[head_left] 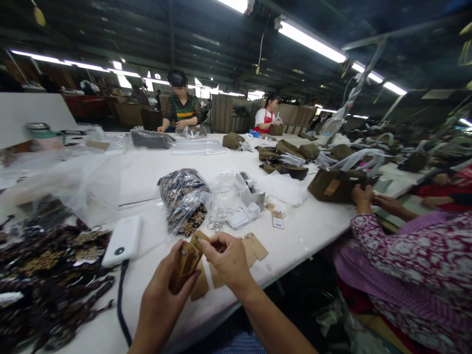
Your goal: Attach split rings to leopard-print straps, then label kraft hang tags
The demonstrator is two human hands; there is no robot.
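Observation:
In the lower middle, my left hand (160, 292) is wrapped round a small stack of brown card hang tags (186, 263), held on edge with their holes at the top. My right hand (229, 260) pinches at the top corner of the rightmost tag; its fingertips partly hide what they grip. More brown tags (257, 247) lie flat on the table behind and below my right hand. Just beyond my hands are some metal key rings (217, 223) and a folded white wrapped piece (244, 216). A tag with a white barcode label (278, 221) lies farther right.
A plastic-wrapped leopard-print bundle (184, 199) stands ahead. To the left are a white power bank (123, 241) with a black cable and dark beaded straps (55, 275). At right a co-worker's hands (364, 196) hold a brown bag (334, 186). Two people work across the table (147, 162).

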